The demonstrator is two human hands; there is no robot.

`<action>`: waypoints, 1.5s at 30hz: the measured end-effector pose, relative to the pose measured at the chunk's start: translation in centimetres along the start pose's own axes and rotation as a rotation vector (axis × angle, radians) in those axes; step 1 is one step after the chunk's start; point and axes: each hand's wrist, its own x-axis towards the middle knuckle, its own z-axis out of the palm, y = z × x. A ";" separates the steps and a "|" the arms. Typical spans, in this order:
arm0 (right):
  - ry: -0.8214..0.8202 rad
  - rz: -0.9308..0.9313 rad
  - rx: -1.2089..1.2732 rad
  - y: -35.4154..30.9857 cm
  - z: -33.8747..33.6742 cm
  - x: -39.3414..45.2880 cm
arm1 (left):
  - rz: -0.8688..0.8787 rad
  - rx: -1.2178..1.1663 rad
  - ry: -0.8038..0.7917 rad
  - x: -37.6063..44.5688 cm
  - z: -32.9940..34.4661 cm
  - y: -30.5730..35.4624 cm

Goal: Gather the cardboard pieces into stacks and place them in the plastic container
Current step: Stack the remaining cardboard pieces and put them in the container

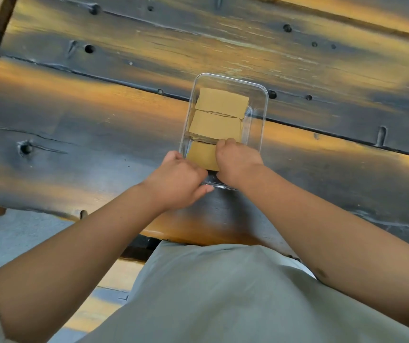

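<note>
Both bare arms reach forward, hands close together
Left hand curled, thumb out; right hand knuckles up, fingers tucked under

The table is of dark wooden planks with a worn, rough grain, nail holes and cracks between the planks; its surface has a dull shine that reflects orange light. The container near the table's front edge is clear, smooth, glossy plastic with thin walls and a rounded rim. The cardboard inside it is plain brown and matt, with a flat, dry surface and cut edges that look a little ragged. The person's garment is a soft, matt, pale grey-green cloth with light folds.
</note>
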 end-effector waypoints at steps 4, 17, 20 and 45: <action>0.000 -0.023 0.077 0.3 0.1 -0.2 | 0.040 0.057 -0.108 0.6 0.4 0.6; 0.046 0.292 1.094 2.3 -1.0 -4.4 | 0.022 -0.056 -0.421 4.2 0.1 1.8; -0.138 0.574 1.732 0.9 -1.5 -2.8 | 0.037 -0.180 -0.540 5.7 -0.1 2.0; -0.019 0.664 1.845 1.5 -0.2 2.0 | 0.031 0.029 -0.341 4.8 1.1 1.7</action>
